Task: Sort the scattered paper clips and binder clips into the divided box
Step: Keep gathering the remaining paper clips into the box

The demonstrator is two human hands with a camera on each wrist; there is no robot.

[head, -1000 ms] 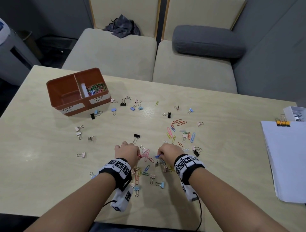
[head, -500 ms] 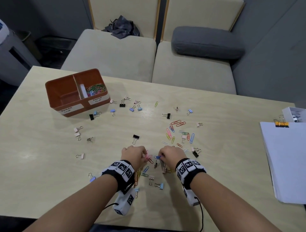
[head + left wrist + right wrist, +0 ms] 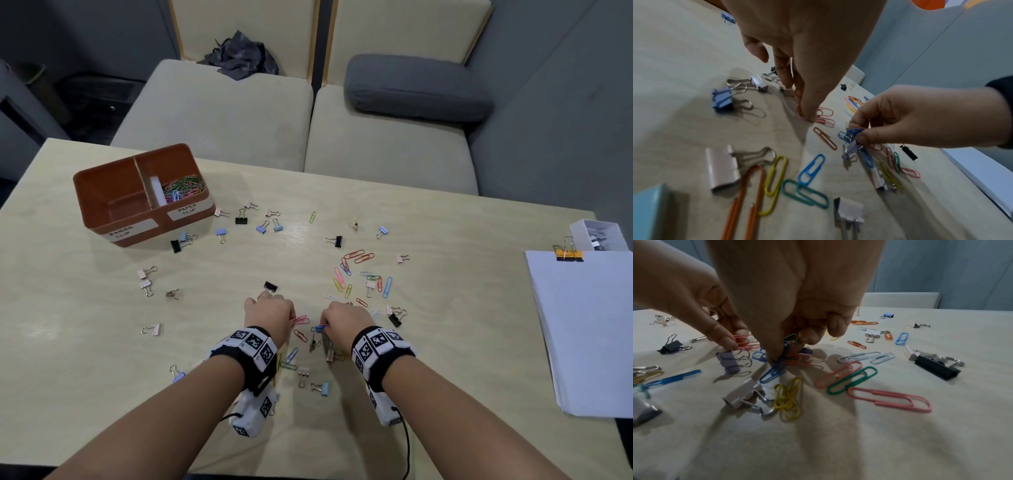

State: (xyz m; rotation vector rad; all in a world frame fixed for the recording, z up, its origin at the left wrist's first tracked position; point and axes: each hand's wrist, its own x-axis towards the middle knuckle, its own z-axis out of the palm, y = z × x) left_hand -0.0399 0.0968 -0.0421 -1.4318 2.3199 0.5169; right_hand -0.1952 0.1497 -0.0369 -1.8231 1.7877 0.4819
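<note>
Coloured paper clips and small binder clips lie scattered over the pale wooden table. My left hand point(image 3: 292, 318) pinches pink paper clips point(image 3: 302, 320) against the tabletop; the left wrist view shows its thumb tip point(image 3: 807, 114) on those pink clips point(image 3: 826, 116). Just to its right, my right hand point(image 3: 325, 328) grips a bunch of blue paper clips point(image 3: 319, 329), with a green one point(image 3: 791, 337) among the blue ones point(image 3: 774, 369). The brown divided box point(image 3: 99, 192) stands at the far left, labelled BINDER CLIP and PAPER CLIP. Its right compartment holds coloured paper clips point(image 3: 185, 186).
A stack of white paper point(image 3: 589, 325) with an orange binder clip point(image 3: 568, 255) lies at the right edge, and a small white box point(image 3: 599, 233) stands behind it. A black binder clip point(image 3: 270, 286) sits just beyond my left hand. A sofa stands behind the table.
Both hands stay over the near pile. The left hand has shifted slightly and its fingers have settled on the pink clips. The right hand keeps hold of the blue clips.
</note>
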